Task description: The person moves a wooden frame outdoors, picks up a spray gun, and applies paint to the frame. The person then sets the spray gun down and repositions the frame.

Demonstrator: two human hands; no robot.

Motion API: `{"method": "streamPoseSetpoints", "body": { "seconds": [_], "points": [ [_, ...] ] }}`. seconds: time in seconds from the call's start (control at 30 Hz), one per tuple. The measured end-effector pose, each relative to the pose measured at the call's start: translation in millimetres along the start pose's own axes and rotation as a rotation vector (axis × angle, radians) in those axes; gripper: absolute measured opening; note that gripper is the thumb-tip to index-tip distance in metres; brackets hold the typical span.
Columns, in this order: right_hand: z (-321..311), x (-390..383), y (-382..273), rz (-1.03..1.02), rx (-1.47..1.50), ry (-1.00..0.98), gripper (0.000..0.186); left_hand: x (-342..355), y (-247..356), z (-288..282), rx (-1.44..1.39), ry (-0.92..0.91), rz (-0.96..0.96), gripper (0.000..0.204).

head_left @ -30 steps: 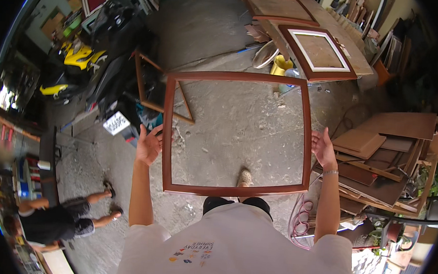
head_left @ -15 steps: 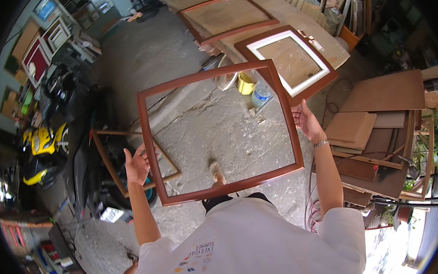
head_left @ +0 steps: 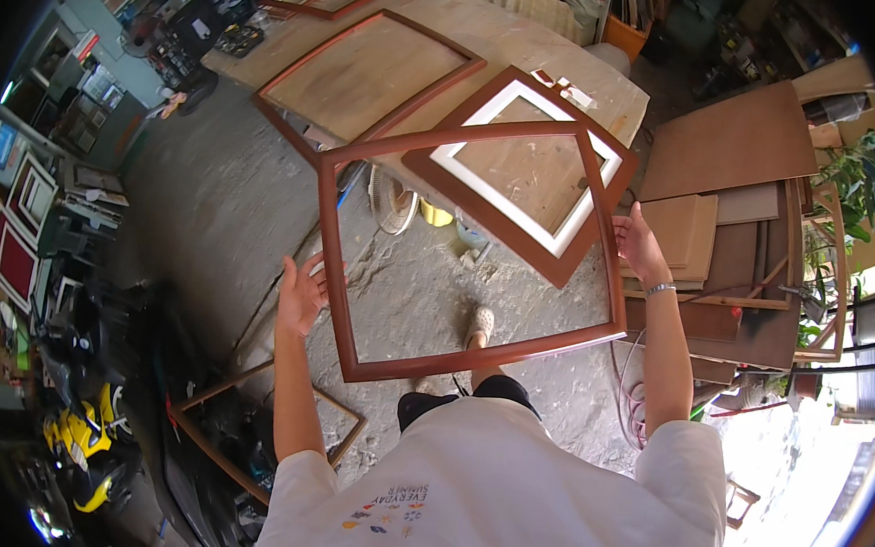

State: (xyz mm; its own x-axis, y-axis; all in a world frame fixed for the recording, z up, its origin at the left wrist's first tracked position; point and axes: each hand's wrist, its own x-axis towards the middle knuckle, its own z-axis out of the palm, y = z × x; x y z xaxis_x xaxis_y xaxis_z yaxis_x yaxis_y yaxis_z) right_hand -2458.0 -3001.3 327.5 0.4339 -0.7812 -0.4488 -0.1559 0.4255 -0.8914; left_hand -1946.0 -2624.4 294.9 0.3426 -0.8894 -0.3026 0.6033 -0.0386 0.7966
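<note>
Between my two hands I hold a reddish-brown wooden picture frame [head_left: 482, 357], through whose opening the floor and table edge show. My left hand [head_left: 303, 295] is at its left bar, thumb raised and fingertips behind the wood. My right hand [head_left: 641, 248] supports the right bar, thumb up, its fingers partly hidden by the frame. Beyond, a brown frame with a white inner border [head_left: 521, 218] lies at the table's near edge, overlapped in view by the held one. Left of it another empty brown frame [head_left: 434, 39] rests on the table.
The worktable [head_left: 561, 60] spans the far side, with more frames at its far left end. Brown boards [head_left: 721, 140] are stacked on the right. A yellow-and-black motorbike [head_left: 82, 432] and a loose wooden frame [head_left: 211, 450] stand at left. A fan [head_left: 392, 206] is by the table.
The view has shifted toward the table, so the held frame now overlaps the frames on it. Both hands keep their hold on its sides, and a shoe shows through the opening.
</note>
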Motion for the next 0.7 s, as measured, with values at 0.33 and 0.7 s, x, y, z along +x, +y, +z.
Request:
{"method": "streamPoseSetpoints", "body": {
  "seconds": [0.33, 0.7],
  "points": [
    [-88, 125, -16, -0.016, 0.176, 0.032, 0.074, 195, 22, 75, 0.058, -0.002, -0.099, 0.086],
    [-120, 151, -19, 0.026, 0.191, 0.207, 0.078, 313, 14, 90, 0.053, -0.064, -0.269, 0.086]
  ]
}}
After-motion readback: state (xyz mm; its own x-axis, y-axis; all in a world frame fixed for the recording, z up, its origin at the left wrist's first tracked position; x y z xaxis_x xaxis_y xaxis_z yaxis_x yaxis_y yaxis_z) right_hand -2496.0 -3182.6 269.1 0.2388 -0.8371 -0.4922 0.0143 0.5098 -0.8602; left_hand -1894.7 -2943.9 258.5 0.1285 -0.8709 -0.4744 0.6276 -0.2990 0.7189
